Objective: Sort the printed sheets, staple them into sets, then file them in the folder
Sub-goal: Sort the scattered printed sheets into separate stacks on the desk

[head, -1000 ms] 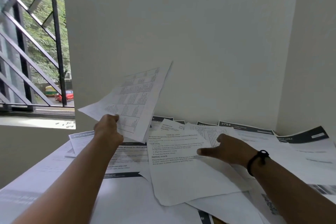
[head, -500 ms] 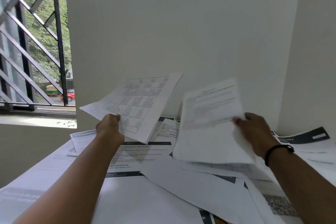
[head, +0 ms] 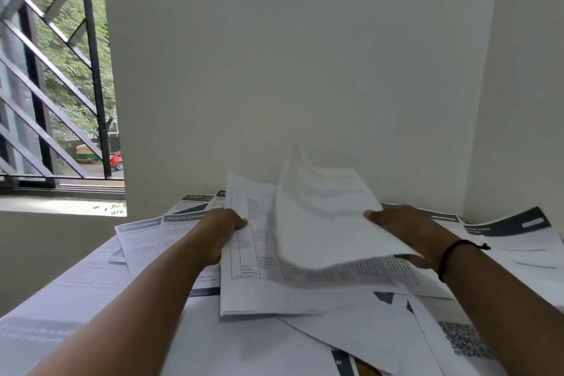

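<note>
1. Table [head: 91,290], set against the back wall, is buried in loose printed sheets [head: 351,336] overlapping edge to edge; no stapler or folder in view.
2. Left hand [head: 218,233] pinches a table-grid sheet [head: 253,256] by its left edge, above the table's middle.
3. Right hand [head: 406,230] grips a blurred sheet [head: 323,223], laying it over the grid one.
4. Risk: pages meet skewed w/ mismatched edges, or slip into the heap & mix sets.
5. Legible headers near the back-left: "DRESSING", "MULTI-ROOM", "1327".
</note>
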Demonstrator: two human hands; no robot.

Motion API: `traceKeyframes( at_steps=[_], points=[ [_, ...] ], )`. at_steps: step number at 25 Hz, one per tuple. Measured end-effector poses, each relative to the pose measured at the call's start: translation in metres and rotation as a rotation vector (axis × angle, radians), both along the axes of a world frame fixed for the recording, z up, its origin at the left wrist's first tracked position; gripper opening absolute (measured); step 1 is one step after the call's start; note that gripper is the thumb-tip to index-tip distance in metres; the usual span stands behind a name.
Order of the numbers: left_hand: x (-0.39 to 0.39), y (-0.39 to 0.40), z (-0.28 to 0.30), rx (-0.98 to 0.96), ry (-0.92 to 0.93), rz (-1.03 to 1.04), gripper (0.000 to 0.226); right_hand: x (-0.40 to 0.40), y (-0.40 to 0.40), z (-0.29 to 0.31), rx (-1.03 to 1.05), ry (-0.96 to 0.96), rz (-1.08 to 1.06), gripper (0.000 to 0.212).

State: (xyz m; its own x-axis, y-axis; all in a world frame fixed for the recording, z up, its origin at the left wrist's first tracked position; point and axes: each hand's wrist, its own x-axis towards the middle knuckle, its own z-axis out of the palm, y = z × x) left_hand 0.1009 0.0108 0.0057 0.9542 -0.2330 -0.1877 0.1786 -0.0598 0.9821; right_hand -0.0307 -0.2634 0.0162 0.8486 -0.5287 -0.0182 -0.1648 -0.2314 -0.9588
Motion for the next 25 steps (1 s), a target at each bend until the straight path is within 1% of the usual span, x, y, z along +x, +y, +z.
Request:
traceKeyframes(
  at_steps=[1, 2, 3, 4, 6, 7, 9, 11, 13, 14, 15, 17, 19, 21, 23, 25],
  points=[
    [-0.001, -0.003, -0.001, 0.018, 0.006, -0.009, 0.023, 0.003, 0.005, -0.005, -0.241, 0.126, 0.027, 0.026],
    [-0.003, -0.004, -0.002, 0.026, 0.009, -0.014, 0.02, 0.006, 0.011, -0.01, -0.438, 0.199, 0.047, 0.026],
    [-0.004, -0.005, -0.003, 0.03, 0.01, -0.02, 0.018, 0.008, 0.017, -0.016, -0.548, 0.226, 0.074, 0.028],
    [-0.004, -0.006, -0.004, 0.013, 0.008, -0.031, 0.019, 0.01, 0.022, -0.022, -0.594, 0.231, 0.104, 0.03],
    [-0.003, -0.003, -0.006, -0.03, 0.004, -0.073, 0.028, 0.012, 0.032, -0.031, -0.679, 0.224, 0.15, 0.034],
    [-0.003, -0.002, -0.007, -0.017, -0.004, -0.105, 0.029, 0.014, 0.036, -0.034, -0.712, 0.216, 0.174, 0.034],
    [0.0, -0.003, -0.012, 0.049, -0.043, -0.149, 0.025, 0.015, 0.041, -0.036, -0.68, 0.187, 0.197, 0.038],
    [0.004, -0.005, -0.016, 0.101, -0.069, -0.126, 0.025, 0.014, 0.038, -0.031, -0.707, 0.194, 0.146, 0.058],
    [0.008, -0.005, -0.017, 0.107, -0.082, -0.075, 0.023, 0.013, 0.018, -0.027, -0.849, 0.299, 0.001, 0.073],
    [0.008, -0.005, -0.016, 0.108, -0.086, -0.056, 0.022, 0.011, 0.005, -0.026, -0.923, 0.396, -0.091, 0.078],
    [0.009, -0.005, -0.015, 0.099, -0.087, -0.046, 0.021, 0.008, -0.007, -0.025, -0.955, 0.505, -0.154, 0.083],
    [0.01, -0.005, -0.014, 0.058, -0.084, -0.042, 0.019, 0.004, -0.024, -0.028, -0.893, 0.628, -0.162, 0.091],
    [0.011, -0.005, -0.014, 0.003, -0.104, -0.04, 0.021, 0.005, -0.031, -0.027, -0.824, 0.588, -0.135, 0.082],
    [0.011, -0.005, -0.012, -0.047, -0.129, -0.034, 0.022, 0.005, -0.035, -0.023, -0.814, 0.489, -0.153, 0.065],
    [0.015, -0.004, -0.011, -0.124, -0.125, -0.034, 0.026, -0.002, -0.042, -0.01, -0.893, 0.479, -0.187, 0.049],
    [0.015, -0.005, -0.011, -0.164, -0.106, -0.06, 0.03, -0.023, -0.056, 0.01, -0.945, 0.52, -0.238, 0.025]
  ],
)
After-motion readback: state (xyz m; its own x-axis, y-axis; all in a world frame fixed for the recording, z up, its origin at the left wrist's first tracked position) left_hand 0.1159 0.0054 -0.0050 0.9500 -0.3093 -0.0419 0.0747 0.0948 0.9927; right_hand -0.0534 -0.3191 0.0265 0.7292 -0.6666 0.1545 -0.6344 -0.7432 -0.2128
